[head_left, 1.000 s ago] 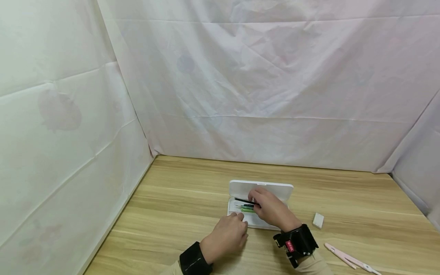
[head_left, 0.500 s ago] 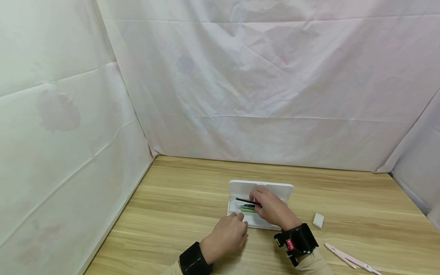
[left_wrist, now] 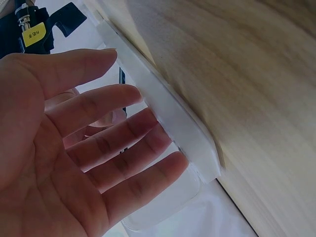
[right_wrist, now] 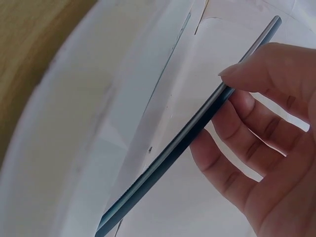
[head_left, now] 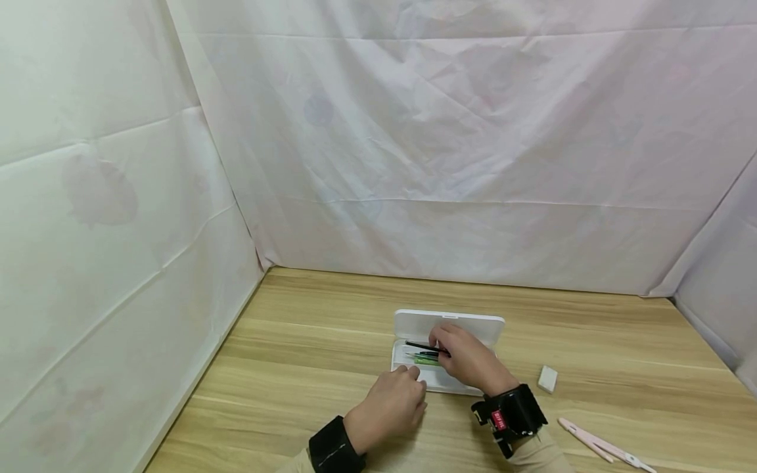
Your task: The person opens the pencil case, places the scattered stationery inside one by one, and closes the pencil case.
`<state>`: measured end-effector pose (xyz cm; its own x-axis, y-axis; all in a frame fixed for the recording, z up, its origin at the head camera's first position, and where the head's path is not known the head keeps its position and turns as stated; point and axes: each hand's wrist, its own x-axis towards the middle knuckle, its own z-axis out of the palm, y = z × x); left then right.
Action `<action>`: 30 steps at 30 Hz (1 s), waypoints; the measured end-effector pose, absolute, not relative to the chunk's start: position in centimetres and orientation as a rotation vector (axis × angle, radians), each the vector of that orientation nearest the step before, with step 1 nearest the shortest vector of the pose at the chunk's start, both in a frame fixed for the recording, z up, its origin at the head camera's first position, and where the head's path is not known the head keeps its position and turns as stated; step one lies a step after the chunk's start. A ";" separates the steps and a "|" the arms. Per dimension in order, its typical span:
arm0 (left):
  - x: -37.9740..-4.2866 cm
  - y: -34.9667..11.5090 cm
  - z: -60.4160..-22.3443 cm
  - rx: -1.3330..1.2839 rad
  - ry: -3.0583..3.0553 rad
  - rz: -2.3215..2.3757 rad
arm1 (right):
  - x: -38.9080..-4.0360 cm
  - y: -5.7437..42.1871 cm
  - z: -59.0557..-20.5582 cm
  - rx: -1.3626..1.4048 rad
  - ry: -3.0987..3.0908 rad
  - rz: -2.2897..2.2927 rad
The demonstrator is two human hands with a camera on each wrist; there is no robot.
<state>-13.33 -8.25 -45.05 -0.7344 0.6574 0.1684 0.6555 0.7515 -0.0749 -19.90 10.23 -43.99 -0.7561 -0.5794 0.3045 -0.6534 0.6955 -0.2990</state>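
Observation:
A white pencil case lies on the table with its lid raised at the back. Over its tray, my right hand pinches a dark pencil between thumb and fingertips, seen closely in the right wrist view. Green and dark pens lie in the tray, partly hidden by that hand. At the case's front left corner rests my left hand. Its fingers are loosely extended in the left wrist view, fingertips right at the white rim.
A white eraser lies to the right of the case. Nearer the front right is a pink compass, its legs slightly apart. Pale cloth walls enclose the wooden table at the back and sides.
My right hand and the dark pencil have shifted very slightly to the right over the tray. The left hand and the case have stayed put.

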 end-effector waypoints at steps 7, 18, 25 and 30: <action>-13.3 -8.3 -45.1 -1.047 -2.753 0.009 | -19.8 10.2 -44.1 1.008 -2.731 0.570; -13.4 -8.2 -45.1 -1.050 -2.779 -0.003 | -20.0 10.3 -44.3 1.005 -2.740 0.547; -13.4 -8.3 -45.1 -1.052 -2.779 0.001 | -20.1 10.4 -44.3 0.958 -2.786 0.511; -13.3 -8.3 -45.2 -1.054 -2.772 0.009 | -20.2 10.6 -44.3 0.911 -2.810 0.486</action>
<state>-13.34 -8.30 -45.16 -0.7337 0.6601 0.1614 0.6590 0.7491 -0.0681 -20.17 10.57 -44.33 -0.8048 -0.5444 0.2365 -0.5923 0.7632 -0.2585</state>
